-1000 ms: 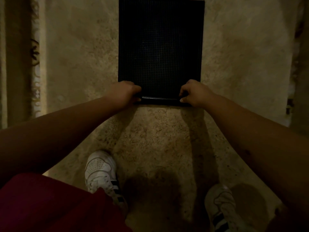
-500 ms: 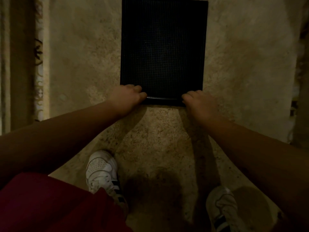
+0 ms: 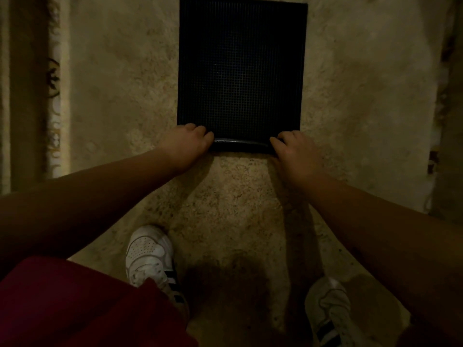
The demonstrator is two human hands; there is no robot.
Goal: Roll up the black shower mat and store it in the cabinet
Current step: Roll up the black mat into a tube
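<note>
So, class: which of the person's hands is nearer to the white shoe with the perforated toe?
Left. The left hand is directly above that white shoe; the right hand is farther off, across the mat's rolled edge.

dim mottled beige stone floor (image 3: 120, 78), patterned border (image 3: 53, 101) alongside

Both hands (image 3: 186, 144) curl black mat's (image 3: 240, 66) edge

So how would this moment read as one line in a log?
step: rolling started | black shower mat: near edge curled, rest flat on floor | left hand: on roll | right hand: on roll | cabinet: not in view
</note>
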